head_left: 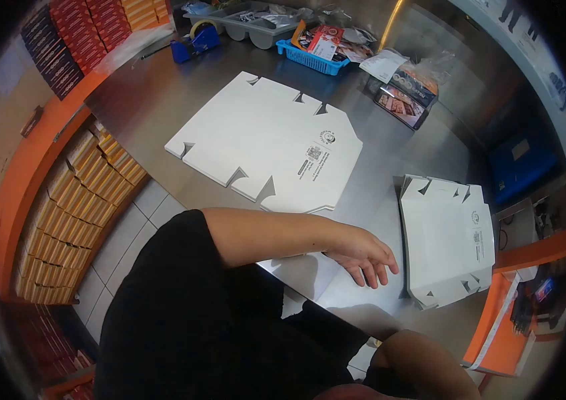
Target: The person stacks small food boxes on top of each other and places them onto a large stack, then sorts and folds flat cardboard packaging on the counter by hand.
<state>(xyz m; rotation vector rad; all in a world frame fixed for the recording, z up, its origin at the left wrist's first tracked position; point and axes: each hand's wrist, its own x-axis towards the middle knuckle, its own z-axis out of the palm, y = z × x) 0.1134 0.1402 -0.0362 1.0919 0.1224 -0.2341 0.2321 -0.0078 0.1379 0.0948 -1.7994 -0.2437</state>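
From the head view, the left hand [361,257] lies flat on the steel worktop [389,167], its grip wide open, fingers spread and pointing toward a stack of flat boxes [446,240], holding nothing; the palm seems to rest on the near edge of a white sheet [299,270] that juts over the worktop's edge. The fingertips stop just short of the stack, which sits near the right end of the worktop, notched flaps fanned at both ends. The right hand is out of sight; only a bare forearm [423,363] shows at the bottom, so I cannot tell its grip. Farther out on the worktop lies a big unfolded box blank [266,143], white, printed with a small logo and a code, well apart from the hand. At the far edge stands a blue basket [309,60] holding leaflets [326,40], and beside it a grey tray [256,30] with compartments; small wrapped items lie in it, too blurred to name. A blue tape dispenser [195,40] stands to the tray's left. Plastic-wrapped packets [406,93] lie to the right of the basket. Below the worktop's left side, shelves [73,213] are packed with rows of tan boxes, and above them red and dark cartons [83,33] are stacked.
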